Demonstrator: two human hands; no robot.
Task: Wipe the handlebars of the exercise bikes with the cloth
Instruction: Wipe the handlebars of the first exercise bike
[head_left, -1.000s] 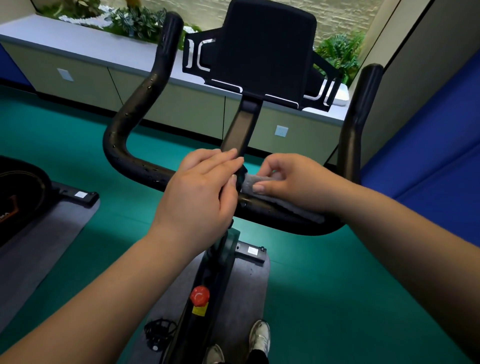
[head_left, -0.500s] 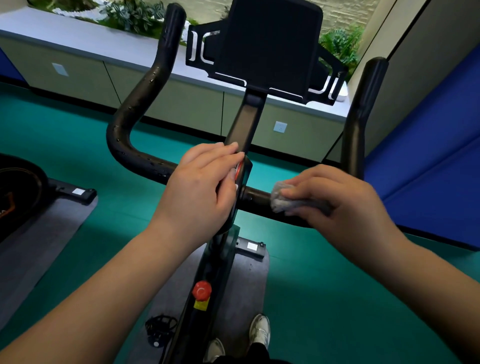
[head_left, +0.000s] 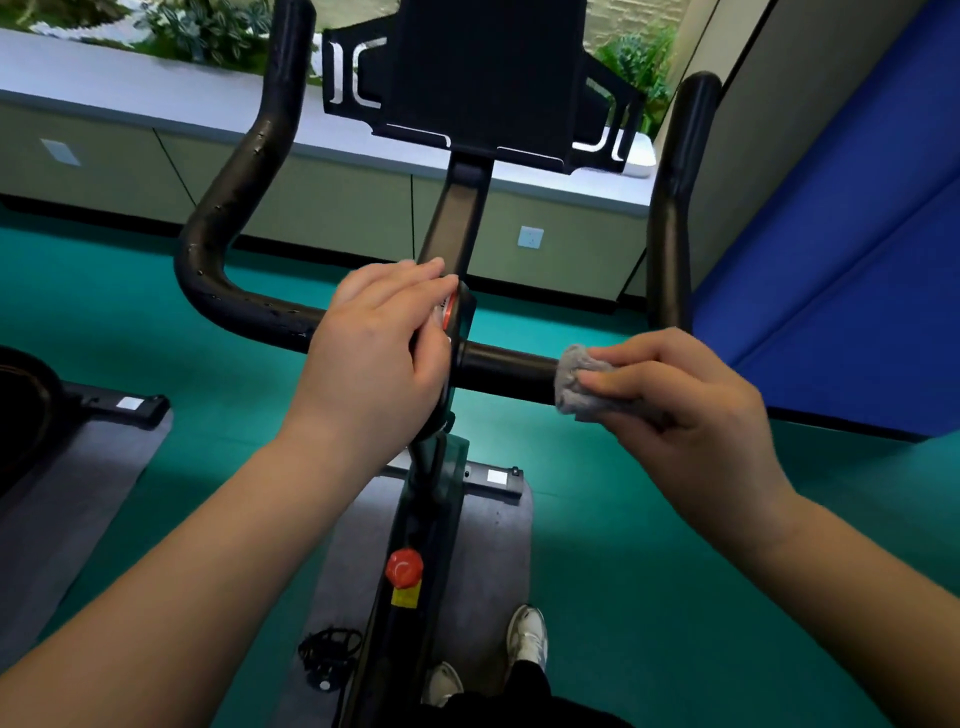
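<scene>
Arms: both forearms bare, no sleeve in sight up to the frame edge.
Wrists: no watch, band or bracelet on either.
Left hand (head_left: 371, 353): no glove, no ring visible on the fingers that show.
Right hand (head_left: 685, 410): no glove, short plain nails, no ring visible.
Legs: dark trousers, seen only at the lower edge.
Shoes (head_left: 527, 636): light-coloured trainers, whitish with grey panels.

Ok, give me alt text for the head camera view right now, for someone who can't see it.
A person's right hand presses a bunched grey cloth around the right side of an exercise bike's black handlebar, while the left hand rests flat over the centre of the bar. Water droplets bead on the handlebar's left curve, and a red knob sits on the frame below.
</scene>
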